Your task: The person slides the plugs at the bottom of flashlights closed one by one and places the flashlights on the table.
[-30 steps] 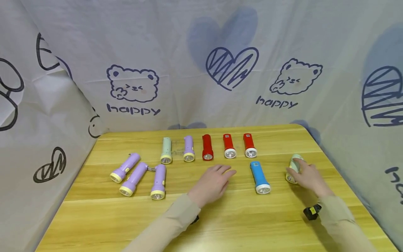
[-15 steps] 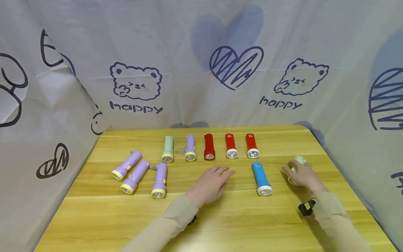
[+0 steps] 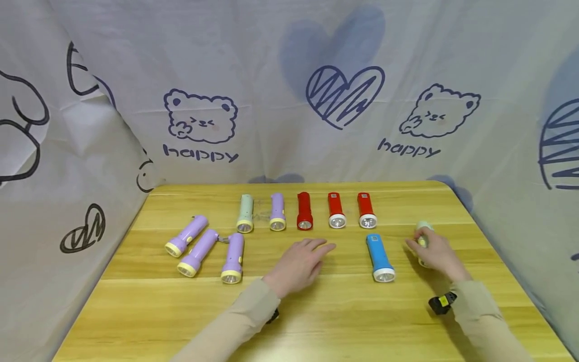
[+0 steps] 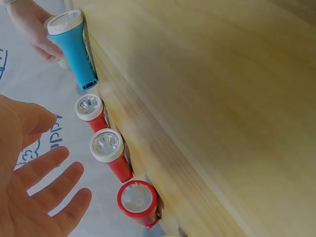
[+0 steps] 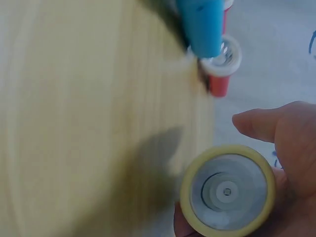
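My left hand [image 3: 294, 266] hovers above the middle of the table with fingers spread, holding nothing; in the left wrist view its fingers [image 4: 49, 173] look straight or lightly bent. At the right, my right hand [image 3: 436, 254] holds a pale green flashlight [image 3: 424, 242]. Its yellow-rimmed lens [image 5: 227, 191] faces the right wrist camera. A fingertip [image 5: 181, 222] shows at the lens's lower left, while the thumb [image 5: 256, 122] stands off the body. The hand covers much of the flashlight in the head view. A blue flashlight [image 3: 380, 257] lies just left of this hand.
Along the back lie a green flashlight [image 3: 245, 213], a purple one [image 3: 278, 211] and red ones [image 3: 305, 211], [image 3: 336, 208], [image 3: 366, 208]. Three more purple flashlights [image 3: 233, 256] lie at the left. A printed cloth [image 3: 271, 100] hangs behind the wooden table [image 3: 334, 322].
The right hand's thumb has lifted off the pale green flashlight, which has shifted slightly left towards the blue one. The left hand stays nearly still. The head view has turned a little left.
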The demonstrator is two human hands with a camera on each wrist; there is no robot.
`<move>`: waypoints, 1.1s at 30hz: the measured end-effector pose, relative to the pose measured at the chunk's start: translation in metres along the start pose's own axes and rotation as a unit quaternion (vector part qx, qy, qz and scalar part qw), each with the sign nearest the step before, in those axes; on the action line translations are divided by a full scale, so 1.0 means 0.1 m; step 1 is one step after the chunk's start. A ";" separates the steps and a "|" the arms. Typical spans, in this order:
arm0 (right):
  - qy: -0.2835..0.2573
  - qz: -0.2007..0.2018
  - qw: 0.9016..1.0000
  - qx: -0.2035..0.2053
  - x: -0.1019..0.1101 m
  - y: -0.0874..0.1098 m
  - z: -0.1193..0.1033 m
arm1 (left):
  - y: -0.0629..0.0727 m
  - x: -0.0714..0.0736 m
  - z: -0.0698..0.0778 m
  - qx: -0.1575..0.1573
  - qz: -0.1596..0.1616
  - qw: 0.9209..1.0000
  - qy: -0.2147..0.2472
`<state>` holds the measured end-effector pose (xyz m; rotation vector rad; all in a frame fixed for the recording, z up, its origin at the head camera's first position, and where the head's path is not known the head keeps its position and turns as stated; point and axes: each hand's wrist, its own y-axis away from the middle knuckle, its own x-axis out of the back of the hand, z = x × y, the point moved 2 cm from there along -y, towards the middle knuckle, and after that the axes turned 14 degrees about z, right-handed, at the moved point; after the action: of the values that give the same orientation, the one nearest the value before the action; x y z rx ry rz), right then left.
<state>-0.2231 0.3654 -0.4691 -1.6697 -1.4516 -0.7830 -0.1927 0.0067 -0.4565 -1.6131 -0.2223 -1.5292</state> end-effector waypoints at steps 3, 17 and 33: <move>-0.029 0.009 1.000 -0.006 0.00 -0.02 -0.10 | 0.03 0.02 -0.03 0.003 0.010 1.000 0.006; -0.148 0.070 0.986 -0.032 0.00 -0.06 -0.82 | 0.11 0.11 -0.15 0.051 -0.002 0.997 0.061; -0.400 -0.069 0.914 -0.013 -0.36 0.03 -1.55 | 0.13 0.44 -0.38 0.169 0.099 0.956 0.216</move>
<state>-0.2197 0.2136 -0.4208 -2.0387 -2.1262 -0.1573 -0.2014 -0.0455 -0.4287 -0.9756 -0.0701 -1.5487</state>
